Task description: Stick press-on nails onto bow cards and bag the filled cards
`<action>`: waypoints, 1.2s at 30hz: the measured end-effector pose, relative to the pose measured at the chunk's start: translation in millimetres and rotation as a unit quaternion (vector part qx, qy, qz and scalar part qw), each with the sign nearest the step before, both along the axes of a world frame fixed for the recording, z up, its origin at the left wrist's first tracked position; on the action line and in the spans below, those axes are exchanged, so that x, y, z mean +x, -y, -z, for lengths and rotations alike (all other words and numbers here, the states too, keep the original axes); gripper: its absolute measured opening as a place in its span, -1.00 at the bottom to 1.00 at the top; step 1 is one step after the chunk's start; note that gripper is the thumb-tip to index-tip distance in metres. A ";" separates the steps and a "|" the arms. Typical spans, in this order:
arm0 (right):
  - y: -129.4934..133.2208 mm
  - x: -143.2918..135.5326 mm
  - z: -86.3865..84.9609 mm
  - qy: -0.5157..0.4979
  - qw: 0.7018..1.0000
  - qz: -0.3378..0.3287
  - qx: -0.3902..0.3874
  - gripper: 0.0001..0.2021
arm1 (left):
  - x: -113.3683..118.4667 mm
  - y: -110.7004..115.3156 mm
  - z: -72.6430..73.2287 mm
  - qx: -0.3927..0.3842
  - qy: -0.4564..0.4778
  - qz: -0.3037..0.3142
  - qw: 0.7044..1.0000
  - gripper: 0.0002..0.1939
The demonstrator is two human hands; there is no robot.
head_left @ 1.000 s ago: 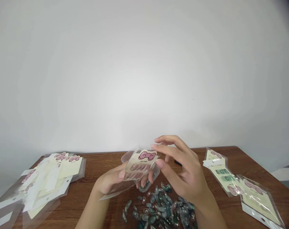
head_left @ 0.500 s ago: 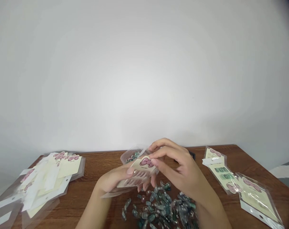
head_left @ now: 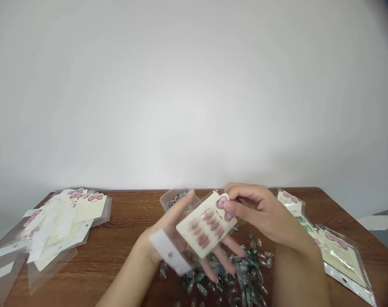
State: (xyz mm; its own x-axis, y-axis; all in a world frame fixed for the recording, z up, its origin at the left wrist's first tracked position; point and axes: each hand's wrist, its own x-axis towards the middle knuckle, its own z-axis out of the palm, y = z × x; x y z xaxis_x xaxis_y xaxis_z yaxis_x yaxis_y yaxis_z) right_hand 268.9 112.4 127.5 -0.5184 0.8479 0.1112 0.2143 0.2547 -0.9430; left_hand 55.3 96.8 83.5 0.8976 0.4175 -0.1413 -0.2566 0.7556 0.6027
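Observation:
My right hand [head_left: 258, 209] pinches the bow-shaped top of a cream card of pink press-on nails [head_left: 196, 218] between thumb and fingers. The card is tilted, its two rows of nails facing me. Beneath it lies my left hand [head_left: 173, 221], palm up, thumb raised and fingers spread. A clear plastic sleeve with a white hole-punched strip [head_left: 171, 251] lies across the left palm. Whether the card is inside that sleeve I cannot tell. Loose green and clear press-on nails [head_left: 245, 277] are heaped on the table under the hands.
At the left of the wooden table [head_left: 129, 221] lies a pile of bow-topped cards and clear sleeves [head_left: 65, 221]. More bagged cards [head_left: 342, 258] lie at the right, one with green nails. A clear tub [head_left: 166, 198] of nails stands behind my left hand, near the wall.
The card has swung right and turned so its nails face me. My left hand has opened from gripping it to fingers spread beneath. My right hand has shifted right, still pinching the bow.

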 end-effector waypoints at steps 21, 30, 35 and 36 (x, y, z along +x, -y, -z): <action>-8.6 -11.9 13.4 -0.080 0.988 0.128 0.016 -0.81 | -11.2 3.8 -13.0 0.160 -0.128 -0.525 0.826 -0.62; -5.4 -9.9 6.4 -0.018 0.999 0.027 -0.004 -0.78 | -7.8 3.9 -20.7 0.144 -0.147 -0.524 0.827 -0.60; -6.2 -10.4 8.0 -0.027 0.999 0.024 0.000 -0.77 | -13.3 3.5 -19.1 0.141 -0.136 -0.496 0.846 -0.65; -6.4 -10.4 8.4 -0.033 0.999 0.024 0.000 -0.77 | -14.2 3.6 -18.7 0.142 -0.135 -0.493 0.847 -0.66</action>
